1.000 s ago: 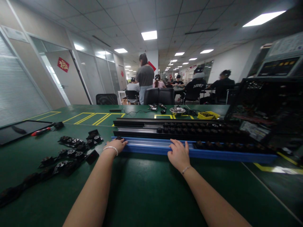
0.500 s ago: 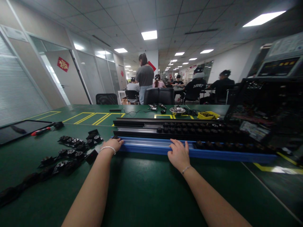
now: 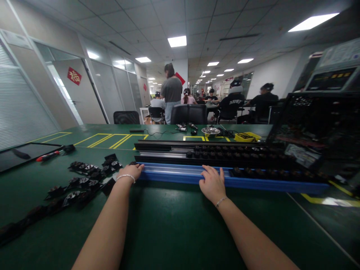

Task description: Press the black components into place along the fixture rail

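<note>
Blue rail (image 3: 174,176): just one, and there it lies, stretched across the green bench (image 3: 171,225), right in front.
Black rails (image 3: 163,159): at least two, lined up just behind, with dark inserts (image 3: 222,154) along their right stretches.
Dark casing (image 3: 303,138): one, looming on the right, crowding that end of the rails.
Flat screen (image 3: 28,152): one, down at the left edge.
Left hand (image 3: 130,172): over the blue rail's left end, hiding it; gripping or not, can't tell.
Right hand (image 3: 212,183): unclenched, fingers spread, resting on the blue rail's middle stretch.
Yellow tray (image 3: 247,137): one, beyond the rails.
Steel bowl (image 3: 210,131): one, left of that tray.
Red-and-black tool (image 3: 47,156): one, just beside the screen.
Seated parts (image 3: 271,173): at least six, rowed up in the blue rail's right half.
Loose parts (image 3: 94,183): ten or more, clustered left, overlapping too much for a final tally!
</note>
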A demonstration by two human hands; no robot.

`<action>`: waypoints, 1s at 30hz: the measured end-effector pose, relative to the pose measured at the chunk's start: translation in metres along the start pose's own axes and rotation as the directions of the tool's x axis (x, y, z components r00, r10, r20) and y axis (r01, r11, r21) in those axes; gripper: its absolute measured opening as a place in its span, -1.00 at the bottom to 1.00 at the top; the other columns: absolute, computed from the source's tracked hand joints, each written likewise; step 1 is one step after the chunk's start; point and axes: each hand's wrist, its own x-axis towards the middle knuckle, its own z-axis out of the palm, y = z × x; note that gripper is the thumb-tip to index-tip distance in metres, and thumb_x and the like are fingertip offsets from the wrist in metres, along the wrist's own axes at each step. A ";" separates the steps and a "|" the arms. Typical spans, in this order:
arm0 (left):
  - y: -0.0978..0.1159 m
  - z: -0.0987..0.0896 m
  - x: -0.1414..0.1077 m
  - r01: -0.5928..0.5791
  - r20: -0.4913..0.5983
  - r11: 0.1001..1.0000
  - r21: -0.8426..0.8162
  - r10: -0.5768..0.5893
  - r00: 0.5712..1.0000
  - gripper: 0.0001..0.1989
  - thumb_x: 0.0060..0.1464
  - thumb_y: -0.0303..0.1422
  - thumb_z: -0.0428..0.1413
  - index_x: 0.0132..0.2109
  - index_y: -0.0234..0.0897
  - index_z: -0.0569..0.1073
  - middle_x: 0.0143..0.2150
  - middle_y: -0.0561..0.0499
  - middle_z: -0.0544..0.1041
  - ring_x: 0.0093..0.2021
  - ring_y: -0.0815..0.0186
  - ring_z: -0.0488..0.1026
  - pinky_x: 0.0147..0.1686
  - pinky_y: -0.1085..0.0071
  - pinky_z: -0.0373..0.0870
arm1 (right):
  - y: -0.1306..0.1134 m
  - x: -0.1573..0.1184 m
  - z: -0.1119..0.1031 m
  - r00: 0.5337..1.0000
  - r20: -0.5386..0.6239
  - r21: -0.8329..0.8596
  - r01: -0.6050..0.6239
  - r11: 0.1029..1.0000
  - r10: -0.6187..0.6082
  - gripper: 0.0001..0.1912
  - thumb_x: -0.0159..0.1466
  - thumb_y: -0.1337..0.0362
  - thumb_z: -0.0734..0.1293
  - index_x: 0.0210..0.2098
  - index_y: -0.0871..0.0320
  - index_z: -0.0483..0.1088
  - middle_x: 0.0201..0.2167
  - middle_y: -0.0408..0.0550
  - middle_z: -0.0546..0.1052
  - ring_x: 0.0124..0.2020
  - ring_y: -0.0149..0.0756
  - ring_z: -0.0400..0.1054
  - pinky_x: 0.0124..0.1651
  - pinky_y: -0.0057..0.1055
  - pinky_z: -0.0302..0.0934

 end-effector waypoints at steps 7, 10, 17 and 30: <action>0.000 -0.003 -0.001 0.003 0.005 1.000 -0.021 -0.003 1.000 -0.36 0.09 -0.01 -0.36 0.13 -0.15 0.33 0.13 -0.13 0.36 0.12 0.06 0.26 0.02 0.20 0.21 | -0.002 0.000 -0.003 1.000 0.013 0.006 -0.011 1.000 0.011 -0.75 0.04 0.40 0.14 -0.38 0.13 0.42 0.04 -0.05 0.39 0.10 -0.20 0.14 0.23 0.03 -0.41; 0.001 -0.004 -0.002 0.005 0.000 1.000 -0.031 -0.005 1.000 -0.37 0.09 -0.02 -0.36 0.11 -0.15 0.35 0.10 -0.14 0.39 0.10 0.04 0.28 0.00 0.20 0.23 | -0.002 0.000 -0.004 1.000 0.013 0.008 -0.013 1.000 0.013 -0.75 0.05 0.40 0.14 -0.38 0.13 0.42 0.04 -0.05 0.38 0.10 -0.21 0.14 0.23 0.03 -0.41; -0.001 -0.001 -0.001 0.012 -0.039 0.997 -0.073 -0.015 0.999 -0.42 0.10 -0.05 -0.32 0.05 -0.15 0.41 0.05 -0.14 0.43 0.08 0.05 0.31 -0.03 0.22 0.25 | -0.002 0.000 -0.002 1.000 0.009 0.010 -0.009 1.000 0.008 -0.75 0.05 0.40 0.15 -0.37 0.13 0.42 0.04 -0.05 0.39 0.10 -0.21 0.14 0.24 0.03 -0.42; -0.017 0.001 -0.010 0.332 -0.090 0.913 -0.237 -0.360 0.929 -0.37 0.05 0.05 -0.31 0.13 -0.10 0.31 0.23 -0.25 0.15 0.05 -0.13 0.29 -0.13 0.02 0.29 | 0.000 0.000 -0.001 1.000 0.005 0.006 -0.007 1.000 0.007 -0.75 0.04 0.39 0.14 -0.38 0.13 0.42 0.04 -0.05 0.38 0.10 -0.21 0.14 0.23 0.02 -0.41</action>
